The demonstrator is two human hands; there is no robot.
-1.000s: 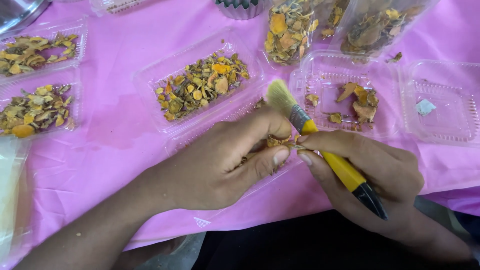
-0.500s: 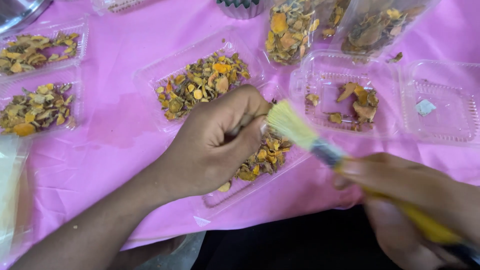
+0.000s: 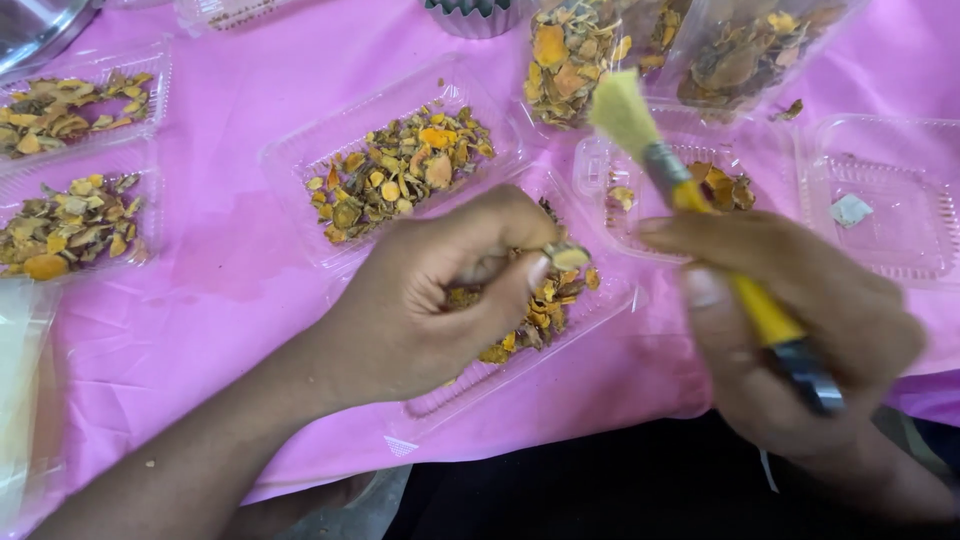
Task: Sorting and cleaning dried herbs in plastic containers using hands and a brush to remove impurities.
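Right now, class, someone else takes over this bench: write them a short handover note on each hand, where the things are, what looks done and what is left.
Left hand: fingers pinch one small dried piece over the near tray of orange-brown chips.
Right hand: grips a yellow brush, bristles up, clear of the piece.
Around: a fuller tray behind, two filled trays far left, a nearly bare tray far right, all on a pink cloth.
Done: one piece picked up.
Left: many chips lie in the near tray.
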